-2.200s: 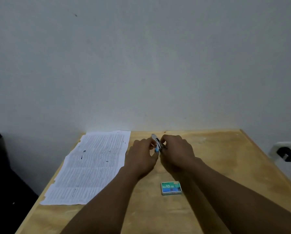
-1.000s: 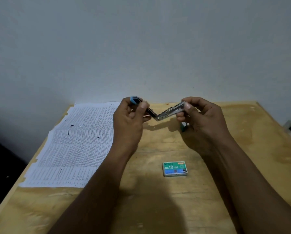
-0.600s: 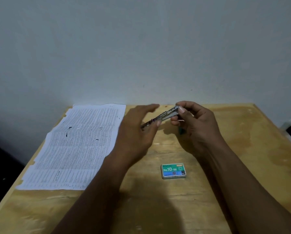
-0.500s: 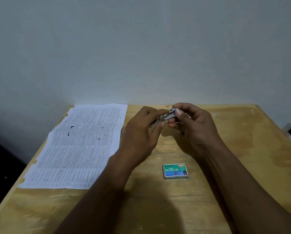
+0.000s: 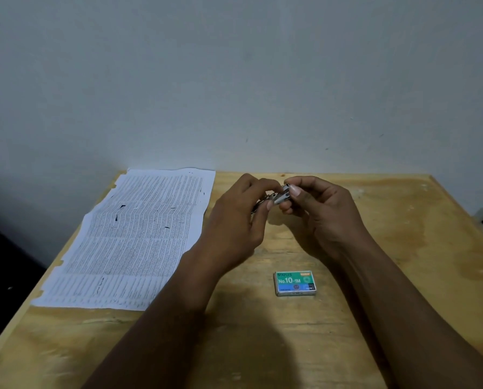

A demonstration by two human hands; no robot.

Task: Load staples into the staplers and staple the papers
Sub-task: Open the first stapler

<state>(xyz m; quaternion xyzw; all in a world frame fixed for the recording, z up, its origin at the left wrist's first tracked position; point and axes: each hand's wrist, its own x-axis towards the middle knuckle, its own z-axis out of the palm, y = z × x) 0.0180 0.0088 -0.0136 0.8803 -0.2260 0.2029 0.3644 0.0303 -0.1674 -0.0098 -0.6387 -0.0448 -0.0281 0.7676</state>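
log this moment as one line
left hand: grips stapler | right hand: pinches stapler | box: on table | papers: flat, left of hands

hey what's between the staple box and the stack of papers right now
In the head view, only the left forearm crosses that stretch; the wooden table showing beside it is bare.

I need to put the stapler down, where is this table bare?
Bare wood lies right of the right hand, out to the table edge, and along the near edge in front of the papers. The middle is crowded: the left hand and right hand grip the stapler, with the staple box between the forearms.
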